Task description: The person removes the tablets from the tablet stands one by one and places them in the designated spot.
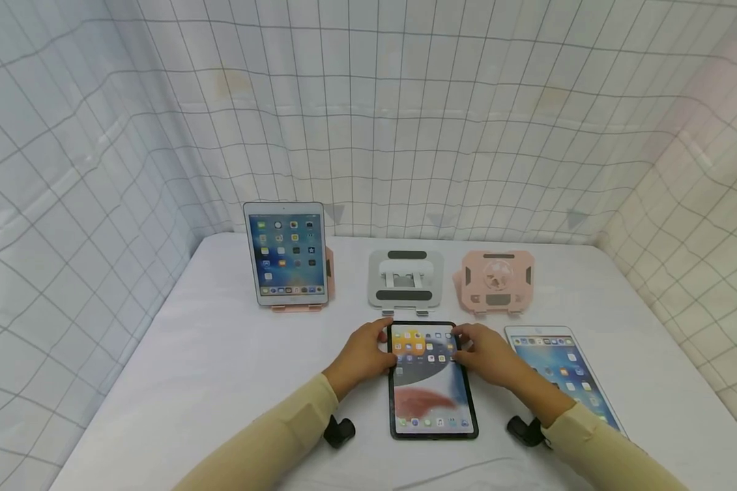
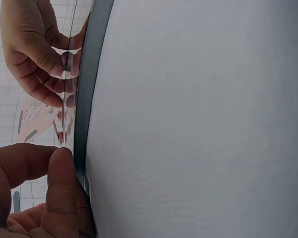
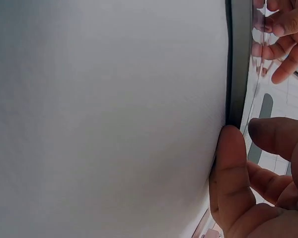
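A tablet (image 1: 430,389) in a dark case, its screen lit, is at the front middle of the white table. My left hand (image 1: 364,351) grips the upper part of its left edge. On the opposite edge, my right hand (image 1: 488,351) holds the tablet with thumb and fingers. In the left wrist view, the thumb and a finger of the left hand (image 2: 35,188) are right at the case's side (image 2: 89,74). The right wrist view shows the right hand (image 3: 263,183) with a fingertip against the case's edge (image 3: 240,64). A grey folding stand (image 1: 406,279) is just beyond the tablet's top.
A smaller white tablet (image 1: 287,256) leans upright on a pink stand (image 1: 297,308) at the back left. Another pink stand (image 1: 497,281) is at the back right. A second white tablet (image 1: 565,372) lies to the right, partly behind my right forearm. Grid-patterned cloth (image 1: 399,136) encloses the table.
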`<state>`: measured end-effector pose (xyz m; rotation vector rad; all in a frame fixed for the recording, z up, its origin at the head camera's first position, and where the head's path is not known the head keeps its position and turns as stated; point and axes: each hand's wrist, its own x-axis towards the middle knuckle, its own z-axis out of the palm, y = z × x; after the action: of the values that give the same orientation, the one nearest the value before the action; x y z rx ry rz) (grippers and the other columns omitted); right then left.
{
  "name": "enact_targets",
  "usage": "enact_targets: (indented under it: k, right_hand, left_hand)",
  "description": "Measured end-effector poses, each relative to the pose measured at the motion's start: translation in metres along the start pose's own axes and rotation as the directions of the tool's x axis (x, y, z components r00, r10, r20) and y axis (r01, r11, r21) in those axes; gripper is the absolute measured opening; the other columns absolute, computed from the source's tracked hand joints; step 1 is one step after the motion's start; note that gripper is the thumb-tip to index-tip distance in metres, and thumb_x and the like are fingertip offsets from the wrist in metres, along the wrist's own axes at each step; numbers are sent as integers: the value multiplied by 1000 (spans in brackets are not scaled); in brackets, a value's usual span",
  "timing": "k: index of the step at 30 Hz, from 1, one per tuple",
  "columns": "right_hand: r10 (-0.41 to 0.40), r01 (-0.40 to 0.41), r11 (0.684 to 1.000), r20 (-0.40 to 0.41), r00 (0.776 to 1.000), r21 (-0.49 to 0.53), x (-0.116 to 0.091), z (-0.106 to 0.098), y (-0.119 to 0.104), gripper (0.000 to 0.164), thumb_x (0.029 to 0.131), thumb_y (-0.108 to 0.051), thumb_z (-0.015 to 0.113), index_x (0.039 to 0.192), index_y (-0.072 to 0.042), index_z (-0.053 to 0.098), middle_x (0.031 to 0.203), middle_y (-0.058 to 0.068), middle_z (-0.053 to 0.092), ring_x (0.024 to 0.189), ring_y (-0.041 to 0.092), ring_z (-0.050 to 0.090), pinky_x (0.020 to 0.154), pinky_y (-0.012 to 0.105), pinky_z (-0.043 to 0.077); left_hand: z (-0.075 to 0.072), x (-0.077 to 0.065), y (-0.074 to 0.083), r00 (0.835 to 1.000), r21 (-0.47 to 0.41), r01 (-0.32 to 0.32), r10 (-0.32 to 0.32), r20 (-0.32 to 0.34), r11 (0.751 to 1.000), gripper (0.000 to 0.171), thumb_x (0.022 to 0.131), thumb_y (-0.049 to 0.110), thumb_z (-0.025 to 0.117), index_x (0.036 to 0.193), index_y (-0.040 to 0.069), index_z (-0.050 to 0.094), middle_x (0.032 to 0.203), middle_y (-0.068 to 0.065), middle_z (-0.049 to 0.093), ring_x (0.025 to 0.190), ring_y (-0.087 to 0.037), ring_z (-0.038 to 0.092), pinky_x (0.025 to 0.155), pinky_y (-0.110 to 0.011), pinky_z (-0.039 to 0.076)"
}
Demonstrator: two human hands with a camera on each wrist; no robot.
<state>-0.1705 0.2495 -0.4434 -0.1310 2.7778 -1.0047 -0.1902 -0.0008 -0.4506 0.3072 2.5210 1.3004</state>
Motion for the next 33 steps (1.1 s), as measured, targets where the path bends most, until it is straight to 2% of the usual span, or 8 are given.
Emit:
enact_targets:
  k: [8,14,21,26,33]
  right_hand:
    - [-5,5,1000,-4,1000,-27,1,-6,1,43,87,-10,73,127,-1,60,112,16,61,77,17,62,61,30,54]
    - [-28,25,998,-43,999,-65,4,-18,-5,42,90,-15,70,129,-2,61,115,15,63,90,24,62,69,36,54]
    - [-92,88,994,-67,993,-60,13,-26,-18,43,93,-18,68,133,-4,59,118,14,63,99,28,63,76,42,55]
    - [-155,153,987,-52,986,-49,20,-29,-31,45,95,-23,66,136,-7,57,120,11,63,98,24,63,73,38,54]
    - [-314,312,949,-53,948,-56,34,-27,-47,47,95,-26,68,137,-8,56,120,10,62,98,21,61,72,36,53]
  left_hand:
    - [-4,-3,2,998,-58,48,-47,29,997,74,81,5,77,148,9,45,107,-7,53,69,-16,58,59,-29,53]
    - [-15,-7,-1,1000,-70,11,-10,11,998,69,83,10,77,146,10,48,111,-9,54,67,-15,61,62,-30,53]
    - [-41,-17,-6,998,-81,-18,14,-55,997,61,87,16,74,143,13,52,118,-9,56,90,-19,59,69,-32,52]
    - [-59,-25,-14,995,-78,-30,22,-98,996,59,88,18,74,143,14,52,125,-10,57,93,-18,61,72,-33,54]
    - [-90,-38,-32,987,-30,-72,67,-147,997,59,92,20,71,145,10,48,132,-15,54,102,-23,62,77,-35,56]
